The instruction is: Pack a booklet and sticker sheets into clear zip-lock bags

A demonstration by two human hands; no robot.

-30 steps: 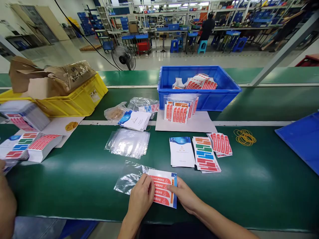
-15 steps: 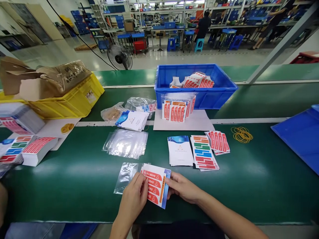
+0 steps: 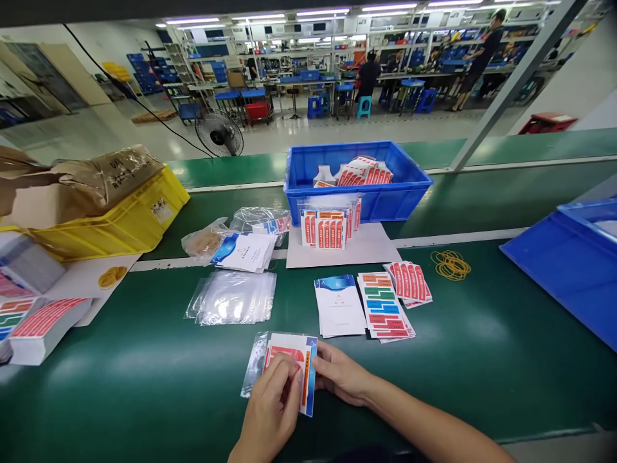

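Note:
My right hand grips a small stack at its right edge, thumb in front: a red-and-white sticker sheet over a blue-edged booklet. My left hand is closed in a pinch in front of the stack, at what looks like the mouth of a clear plastic bag. The bag lies around or behind the stack's left part; the pinching fingertips hide its edge. Just beyond lie a pile of clear bags, white-and-blue booklets, multicoloured sticker sheets and red sticker sheets.
A blue bin holds packed sheets; filled bags lean before it on white card. Yellow rubber bands lie right, near another blue bin. At left are a yellow crate and a sticker stack.
The stack has shifted left over the bag, so less of the bag shows beside it. My left fingers now cover more of the red sheet. The camera view has tilted up and turned right.

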